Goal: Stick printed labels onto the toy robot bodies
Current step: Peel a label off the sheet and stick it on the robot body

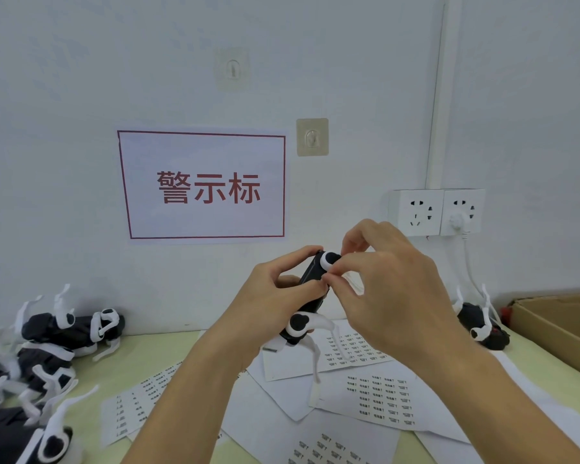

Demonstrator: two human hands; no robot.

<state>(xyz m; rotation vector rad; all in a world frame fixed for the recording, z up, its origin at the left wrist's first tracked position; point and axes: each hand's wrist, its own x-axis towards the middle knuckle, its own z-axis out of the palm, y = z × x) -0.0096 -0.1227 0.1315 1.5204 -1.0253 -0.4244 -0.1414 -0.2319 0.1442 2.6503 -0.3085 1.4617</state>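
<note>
**Black toy body held up for labelling**

Black plastic formed the toy robot body with white jointed limbs, which was held above the pale green tabletop, in front of the white wall. The left hand gripped the body from the left side, fingers curled over its top edge and thumb beneath. The right hand pinched at the body's upper right end, thumb and forefinger closed together beside a white round joint; whether a label lay between them could not be determined. White sheets of small printed labels lay overlapping on the tabletop below the hands. Further black-and-white toy robots in a heap lay at the left, and one more toy robot lay at the right, near a brown cardboard box.
</note>
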